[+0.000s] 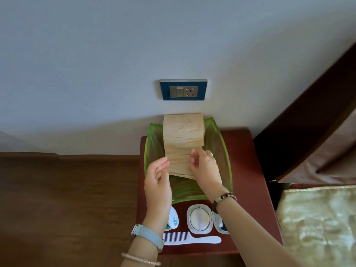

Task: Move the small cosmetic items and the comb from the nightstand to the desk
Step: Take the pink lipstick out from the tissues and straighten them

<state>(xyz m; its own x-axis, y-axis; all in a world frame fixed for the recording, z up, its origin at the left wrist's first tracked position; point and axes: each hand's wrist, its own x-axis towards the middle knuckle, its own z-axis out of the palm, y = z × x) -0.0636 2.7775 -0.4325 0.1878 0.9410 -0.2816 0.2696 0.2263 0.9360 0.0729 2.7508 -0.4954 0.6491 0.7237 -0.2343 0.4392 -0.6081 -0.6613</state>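
- Your right hand (207, 168) is curling its fingers round the right edge of the paper (183, 135); the thumb is hiding behind the hand, but the hand is looking clamped on the stack.
- Your left hand (157, 182) is staying loose, with the fingers nearly straight and a little apart. The fingertips are touching the left edge of the paper and are not closing on it.
- A watch (148, 235) is sitting on your left wrist, and a bead bracelet (225, 197) on your right wrist.
- The paper is a tan folded stack. It is leaning up out of the green tray (218, 151), with the top end against the wall (96, 54).
- The tray is standing on the back part of the nightstand (248, 170).
- The task's things are all lying on the front part of the nightstand, below your wrists.
- The comb (202, 240) is lying flat along the front edge, with the teeth to the left.
- The compact (199, 218) is lying open just behind the comb. Your right forearm is covering part of its right half.
- A white oval case (175, 220) with a green mark is lying left of the compact, partly under your left wrist.
- A socket (183, 90) on a blue plate is sitting on the wall above the paper.
- A wooden floor (67, 199) is showing at the left, and a shiny bed cover (317, 224) at the right.
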